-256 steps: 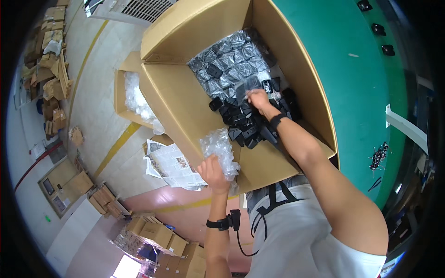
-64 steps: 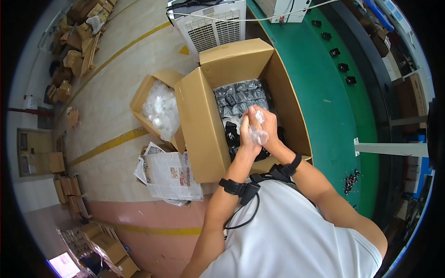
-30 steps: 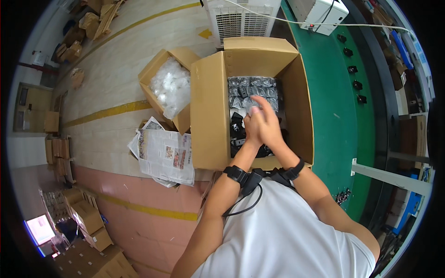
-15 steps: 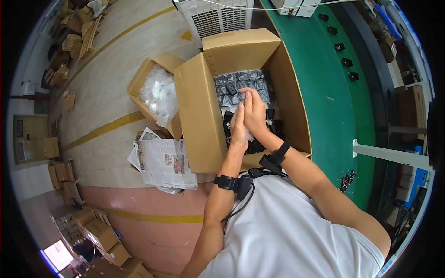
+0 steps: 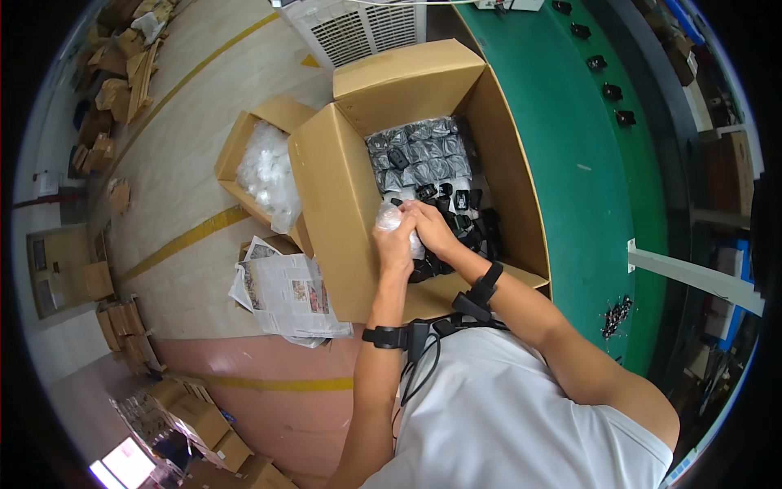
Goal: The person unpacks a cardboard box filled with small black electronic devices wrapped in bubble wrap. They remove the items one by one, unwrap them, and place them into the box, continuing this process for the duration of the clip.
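Note:
Both hands are inside a tall open cardboard box point(image 5: 334, 220). My left hand point(image 5: 394, 247) is closed around a wad of crumpled clear plastic point(image 5: 388, 218); more of it shows below the fingers. Pressed against the same wad, my right hand point(image 5: 429, 228) has its fingers curled over it from the right. Loose small black parts point(image 5: 462, 200) lie in the box to the right of my hands and under them. Beyond them, several rows of plastic-wrapped dark parts point(image 5: 428, 149) are packed tightly, with one unwrapped black part point(image 5: 397, 158) on top.
A smaller box point(image 5: 230, 169) full of clear plastic stands to the left, with newspaper sheets point(image 5: 297, 297) nearer me. On the right runs a green work surface point(image 5: 562, 163) with a row of black parts point(image 5: 612, 91). A white vented machine point(image 5: 358, 33) stands behind the big box.
My hands have drawn nearer to me and left. Earlier the palms were pressed together with fingers stretched; now the fingers are curled around crumpled plastic. More loose black parts are uncovered.

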Demonstrator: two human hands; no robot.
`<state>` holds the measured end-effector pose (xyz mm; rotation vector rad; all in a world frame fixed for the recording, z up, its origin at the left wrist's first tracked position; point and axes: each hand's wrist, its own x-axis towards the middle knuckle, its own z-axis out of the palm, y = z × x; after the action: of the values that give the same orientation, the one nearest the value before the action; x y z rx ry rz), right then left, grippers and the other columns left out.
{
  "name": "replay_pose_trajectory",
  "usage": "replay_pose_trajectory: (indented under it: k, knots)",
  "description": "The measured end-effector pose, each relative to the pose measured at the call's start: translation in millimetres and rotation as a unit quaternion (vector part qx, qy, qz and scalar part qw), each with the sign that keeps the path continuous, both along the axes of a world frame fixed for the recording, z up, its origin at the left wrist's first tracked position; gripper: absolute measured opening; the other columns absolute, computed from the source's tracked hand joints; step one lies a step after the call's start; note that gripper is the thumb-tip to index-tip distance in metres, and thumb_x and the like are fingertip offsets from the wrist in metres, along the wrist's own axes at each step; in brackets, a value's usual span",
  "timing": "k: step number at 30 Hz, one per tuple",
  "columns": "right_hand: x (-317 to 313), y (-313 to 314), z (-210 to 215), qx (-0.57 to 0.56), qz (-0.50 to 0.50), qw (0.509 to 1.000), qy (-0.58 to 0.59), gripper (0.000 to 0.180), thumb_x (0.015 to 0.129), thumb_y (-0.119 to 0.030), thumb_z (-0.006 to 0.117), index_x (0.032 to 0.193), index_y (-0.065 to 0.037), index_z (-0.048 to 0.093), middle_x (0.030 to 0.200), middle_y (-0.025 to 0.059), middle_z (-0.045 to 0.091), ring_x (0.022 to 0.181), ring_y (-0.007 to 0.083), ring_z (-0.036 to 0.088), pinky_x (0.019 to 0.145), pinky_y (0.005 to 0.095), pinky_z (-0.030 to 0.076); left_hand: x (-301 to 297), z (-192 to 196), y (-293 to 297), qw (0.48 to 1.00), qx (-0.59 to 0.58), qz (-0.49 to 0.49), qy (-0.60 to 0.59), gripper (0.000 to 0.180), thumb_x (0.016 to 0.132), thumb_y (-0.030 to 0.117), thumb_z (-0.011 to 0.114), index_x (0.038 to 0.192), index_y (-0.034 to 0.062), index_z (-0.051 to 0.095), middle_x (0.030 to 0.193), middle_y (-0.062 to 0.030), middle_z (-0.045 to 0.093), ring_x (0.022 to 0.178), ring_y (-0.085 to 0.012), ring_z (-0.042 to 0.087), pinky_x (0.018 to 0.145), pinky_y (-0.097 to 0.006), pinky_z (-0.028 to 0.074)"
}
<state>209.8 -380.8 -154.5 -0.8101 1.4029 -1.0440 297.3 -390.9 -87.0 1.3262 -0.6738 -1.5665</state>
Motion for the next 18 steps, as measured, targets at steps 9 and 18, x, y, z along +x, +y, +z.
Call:
replay_pose_trajectory:
  k: [9,18]
  knots:
    - [-160.7,-52.4,-180.7,0.340,-0.183,0.922,-0.040,0.035,0.092,-0.034,0.057,0.105,-0.002,0.062,0.084,0.0107,0.068,0.061,0.0170,0.063,0.060,0.0315,0.054,75.9,-25.8,-86.8,0.690,-0.291,-0.110,-0.654,0.024,0.073,0.019,0.074,0.083,-0.0009,0.063,0.077,-0.0148,0.061,0.074,-0.0323,0.063,0.063,-0.040,0.049]
    - [-174.5,-49.6,-289.7,0.329,-0.123,0.929,-0.118,0.055,0.086,-0.061,0.058,0.094,-0.007,0.062,0.076,0.0038,0.063,0.065,0.0109,0.060,0.049,0.0239,0.041,35.4,-40.6,-104.1,0.651,-0.121,-0.064,-0.747,0.056,0.070,0.023,0.078,0.110,-0.0065,0.052,0.104,-0.0226,0.055,0.098,-0.0425,0.055,0.082,-0.047,0.046]
